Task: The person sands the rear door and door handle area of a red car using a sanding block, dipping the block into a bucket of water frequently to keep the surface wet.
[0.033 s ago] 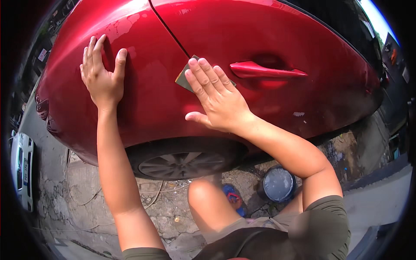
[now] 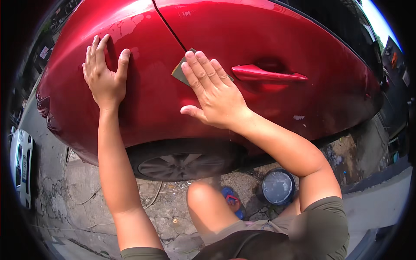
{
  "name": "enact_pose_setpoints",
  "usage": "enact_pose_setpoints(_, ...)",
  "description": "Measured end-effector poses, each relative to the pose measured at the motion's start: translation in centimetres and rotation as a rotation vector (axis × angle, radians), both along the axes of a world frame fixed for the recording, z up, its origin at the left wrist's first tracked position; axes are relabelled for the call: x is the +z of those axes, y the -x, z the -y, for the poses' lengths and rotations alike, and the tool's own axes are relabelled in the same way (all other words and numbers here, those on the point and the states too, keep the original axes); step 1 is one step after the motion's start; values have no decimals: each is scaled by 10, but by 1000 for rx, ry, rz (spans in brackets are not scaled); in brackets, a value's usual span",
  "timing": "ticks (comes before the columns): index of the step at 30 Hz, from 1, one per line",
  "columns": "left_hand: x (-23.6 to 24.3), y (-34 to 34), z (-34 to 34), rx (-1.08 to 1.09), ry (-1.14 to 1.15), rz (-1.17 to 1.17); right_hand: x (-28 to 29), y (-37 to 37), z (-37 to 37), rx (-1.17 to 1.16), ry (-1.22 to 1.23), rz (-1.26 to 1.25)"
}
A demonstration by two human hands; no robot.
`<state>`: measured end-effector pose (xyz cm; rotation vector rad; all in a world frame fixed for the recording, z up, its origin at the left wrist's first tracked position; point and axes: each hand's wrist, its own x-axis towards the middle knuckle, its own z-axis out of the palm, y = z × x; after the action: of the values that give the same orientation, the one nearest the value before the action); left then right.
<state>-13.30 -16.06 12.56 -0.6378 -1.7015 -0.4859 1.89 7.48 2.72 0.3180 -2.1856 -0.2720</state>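
My right hand [image 2: 214, 92] lies with fingers extended over a grey-green sheet of sandpaper [image 2: 179, 73], pressing it against the red car body [image 2: 160, 99]. One corner of the sheet sticks out past the index finger, by the lower end of the dark panel seam [image 2: 169, 27]. The thumb stands away from the sheet. To the left, my left hand [image 2: 104, 80] rests spread on the same bodywork and holds nothing. Right of my right hand is the red door handle [image 2: 268, 73]. The rest of the sandpaper is hidden under my fingers.
Below the panel is a dark wheel [image 2: 182, 166]. A bucket of cloudy liquid [image 2: 278, 186] and a blue slipper [image 2: 232, 200] are near my legs. A thin hose [image 2: 156, 195] crosses the cracked concrete. A white car [image 2: 21, 169] stands far left.
My right hand and the sandpaper have shifted slightly left and away from me along the panel. My left hand stays on the bodywork.
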Motion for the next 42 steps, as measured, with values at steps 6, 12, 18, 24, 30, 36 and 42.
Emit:
enact_pose_setpoints(6,-8,12,5,-53,28,13,102,91,3,84,71,-200)
enact_pose_setpoints(12,-1,1,-1,-17,11,-6,80,-63,-194,-40,-95,143)
enact_pose_setpoints(18,-4,2,-6,1,25,10,92,-36,-149,59,-247,250)
enact_pose_setpoints(24,1,5,20,58,118,-4,113,-21,-154,278,-447,379)
enact_pose_setpoints(30,24,-11,-102,276,-151,169,97,-76,-220,-29,-487,417)
enact_pose_setpoints(36,32,4,-94,163,0,152,103,-25,-157,383,-252,288)
enact_pose_setpoints(42,27,5,-97,150,-52,143,98,-19,-146,405,71,87)
